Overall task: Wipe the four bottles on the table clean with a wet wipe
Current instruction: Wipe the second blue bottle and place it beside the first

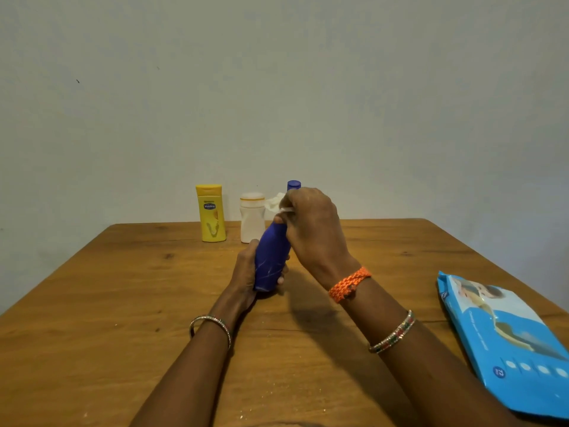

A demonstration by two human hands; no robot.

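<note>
My left hand (244, 269) grips the lower body of a dark blue bottle (271, 260), held tilted above the middle of the table. My right hand (311, 223) wraps around the bottle's neck and top, pinching a white wet wipe (275, 202) that pokes out to the left of my fingers. Against the far edge stand a yellow bottle (211, 212) and a white bottle (252, 218) with an orange ring. Behind my right hand only the blue cap of another bottle (293, 185) shows.
A blue pack of wet wipes (511, 343) lies flat at the right edge of the wooden table (123, 303). A plain wall rises directly behind the far edge of the table.
</note>
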